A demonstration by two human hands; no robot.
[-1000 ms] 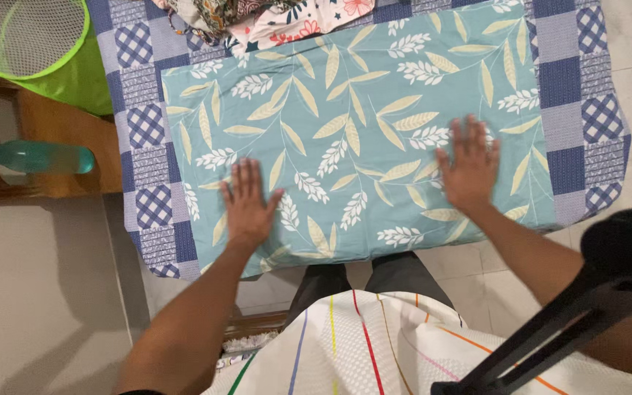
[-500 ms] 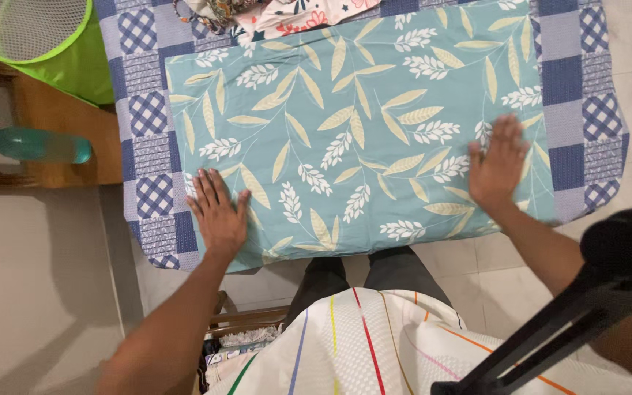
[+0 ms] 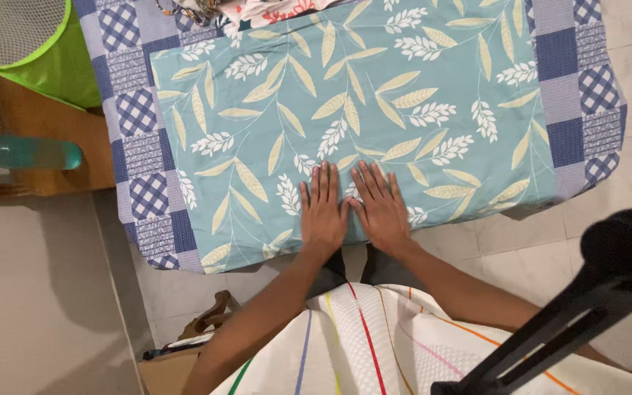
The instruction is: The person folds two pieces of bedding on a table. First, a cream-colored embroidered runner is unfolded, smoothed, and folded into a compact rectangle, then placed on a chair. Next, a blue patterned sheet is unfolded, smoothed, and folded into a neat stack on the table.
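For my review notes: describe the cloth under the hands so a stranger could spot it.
On the table covered by a blue checked patchwork cloth lies a teal leaf-print cloth, both hands flat on its near edge. Only it carries cream leaves; the floral fabrics sit beyond it.

We see 2 bare forearms, no sleeves reaching them, ending in the left hand (image 3: 323,212) and right hand (image 3: 380,208). The top (image 3: 374,344) is white, textured (waffle-like), with thin coloured stripes: green, blue, yellow, red, orange. Trousers (image 3: 330,267) are dark.

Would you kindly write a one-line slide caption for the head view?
Left hand and right hand lie flat, side by side, on a teal leaf-print cloth spread over a blue checked cover.
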